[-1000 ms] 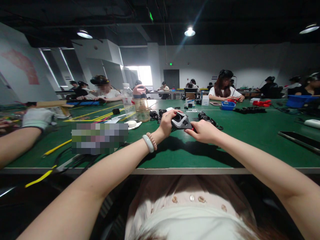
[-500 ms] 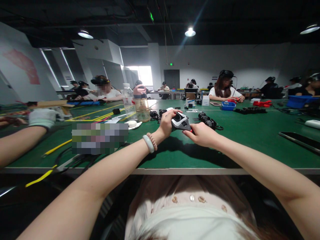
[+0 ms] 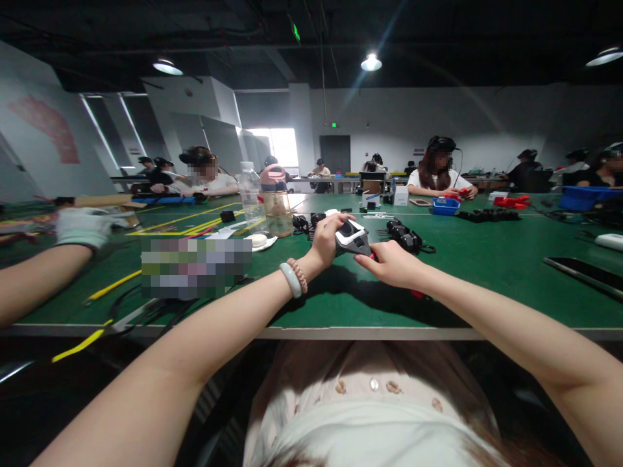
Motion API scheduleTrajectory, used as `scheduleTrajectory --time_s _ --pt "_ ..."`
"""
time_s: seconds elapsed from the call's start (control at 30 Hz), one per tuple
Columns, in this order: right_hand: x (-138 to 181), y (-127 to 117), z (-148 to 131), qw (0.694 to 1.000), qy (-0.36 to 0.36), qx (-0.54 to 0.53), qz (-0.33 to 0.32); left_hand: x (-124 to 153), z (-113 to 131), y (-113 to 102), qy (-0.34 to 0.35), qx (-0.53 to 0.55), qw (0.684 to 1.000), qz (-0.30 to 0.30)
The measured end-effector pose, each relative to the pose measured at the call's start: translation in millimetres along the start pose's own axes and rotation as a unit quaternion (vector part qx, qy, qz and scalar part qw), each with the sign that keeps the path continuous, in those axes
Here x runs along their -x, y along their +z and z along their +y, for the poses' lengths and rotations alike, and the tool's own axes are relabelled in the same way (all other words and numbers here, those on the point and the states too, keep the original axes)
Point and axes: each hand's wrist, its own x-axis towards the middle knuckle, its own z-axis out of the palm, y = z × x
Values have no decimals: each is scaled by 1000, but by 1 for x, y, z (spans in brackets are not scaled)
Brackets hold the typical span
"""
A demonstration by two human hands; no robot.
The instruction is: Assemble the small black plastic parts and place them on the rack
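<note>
Both of my hands are closed on what looks like an adjustable wrench (image 3: 359, 242), held just above the green table. Its head is grey and silver, and red shows on its handle. My left hand (image 3: 326, 241) wraps the head, with fingers over the top. A dark rounded shape shows by the jaws; I cannot tell whether it is a separate part. My right hand (image 3: 393, 263) grips the handle, thumb pointing at the head. Just beyond my right hand lies a black jointed device (image 3: 405, 235) with a loop at its end.
On the green table (image 3: 491, 272) stand a clear plastic bottle (image 3: 251, 201) and an amber drink bottle (image 3: 278, 211). A phone (image 3: 586, 275) lies at right. A blue tray (image 3: 445, 207) is farther back. A co-worker's gloved hand (image 3: 82, 228) is at left; other people sit across.
The wrench has turned slightly in my hands, and a red bit now shows below my right wrist. Otherwise my hands stay in nearly the same place.
</note>
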Motion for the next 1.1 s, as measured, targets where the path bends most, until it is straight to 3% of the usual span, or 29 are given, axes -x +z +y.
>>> scheduleTrajectory --time_s 0.23,0.43,0.6,0.87,1.1 --pt "-1 1 2 999 8 -39 -6 1 -1 0 22 -14 1000 3" --pt "-1 -2 3 991 45 -101 -77 2 -7 0 39 -17 999 -19" --pt "-3 -1 7 987 48 -119 -100 0 -16 0 41 -14 998 -40" --pt "-5 0 10 995 29 -78 -57 -1 -15 2 44 -70 996 -14" --pt "-9 3 15 1000 7 -17 -15 -6 -16 1 39 -48 998 -4"
